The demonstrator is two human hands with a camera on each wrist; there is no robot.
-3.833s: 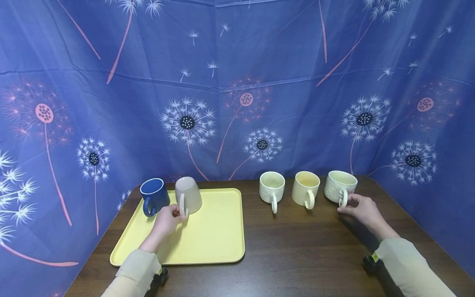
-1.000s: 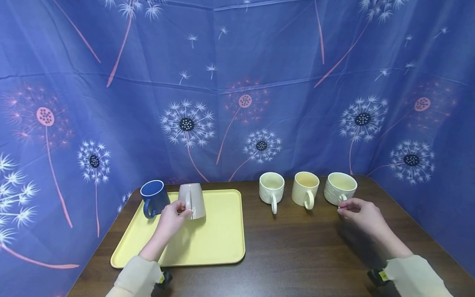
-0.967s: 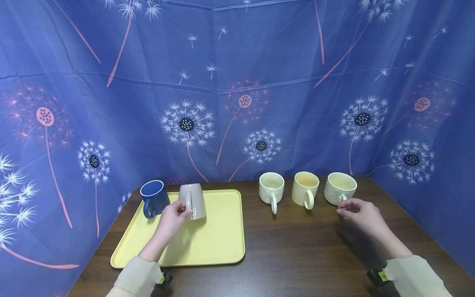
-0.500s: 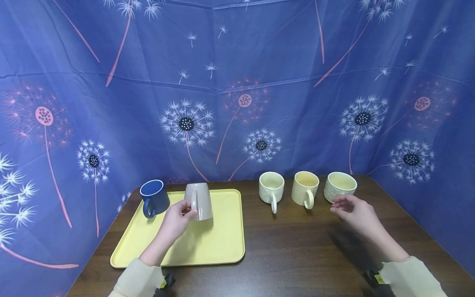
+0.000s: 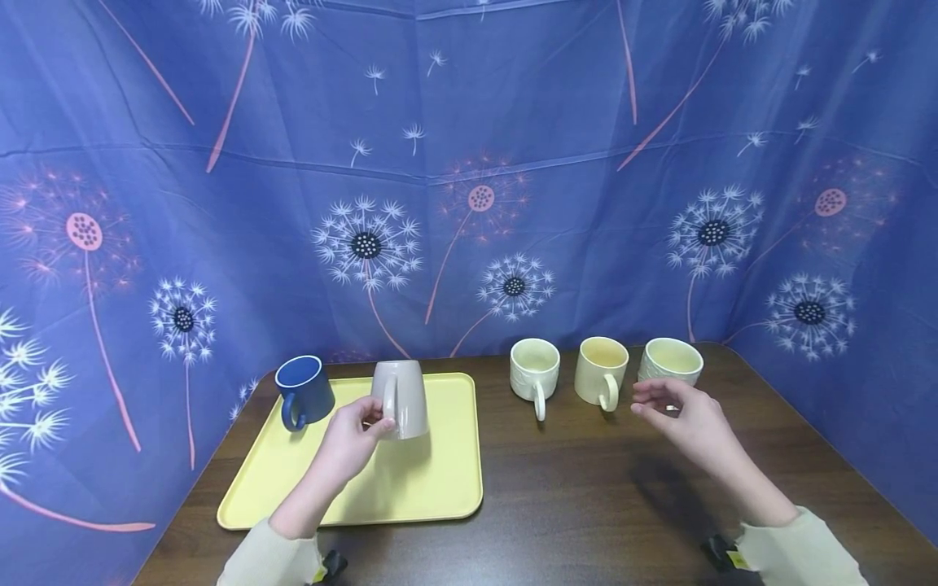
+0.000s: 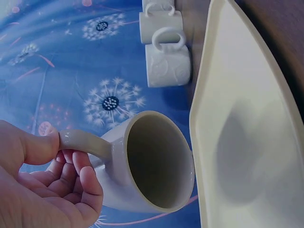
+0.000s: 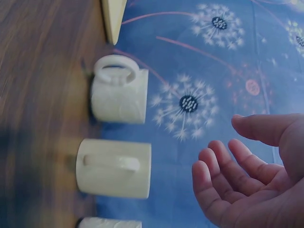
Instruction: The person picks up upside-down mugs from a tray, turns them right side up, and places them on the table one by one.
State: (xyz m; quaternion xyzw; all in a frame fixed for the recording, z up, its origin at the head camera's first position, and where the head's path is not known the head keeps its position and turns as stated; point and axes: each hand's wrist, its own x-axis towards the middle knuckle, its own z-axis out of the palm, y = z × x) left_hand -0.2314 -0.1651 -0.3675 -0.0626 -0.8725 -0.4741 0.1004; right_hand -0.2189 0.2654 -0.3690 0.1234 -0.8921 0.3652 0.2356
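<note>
My left hand [image 5: 354, 439] pinches the handle of a greyish mug [image 5: 409, 400]. The mug is upside down and raised over the yellow tray [image 5: 447, 480]; in the left wrist view its mouth [image 6: 161, 164] faces the tray surface, where its shadow falls. My right hand [image 5: 696, 423] holds nothing, its fingers loosely bent and thumb apart. It hovers in front of the pale embossed mug [image 5: 670, 358] at the right end of the row, hiding much of that mug. The right wrist view shows the same hand [image 7: 251, 175] apart from the mugs.
A dark blue mug [image 5: 304, 391] stands upright on the tray's far left corner. Beside the tray, a white embossed mug [image 5: 534, 370] and a cream mug [image 5: 601, 373] stand upright on the brown table [image 5: 557, 505], handles forward. A blue dandelion cloth [image 5: 586, 203] hangs behind.
The greyish mug was lifted from the tray and carried to the right by my left hand. My right hand let go of the rightmost mug's handle and moved left.
</note>
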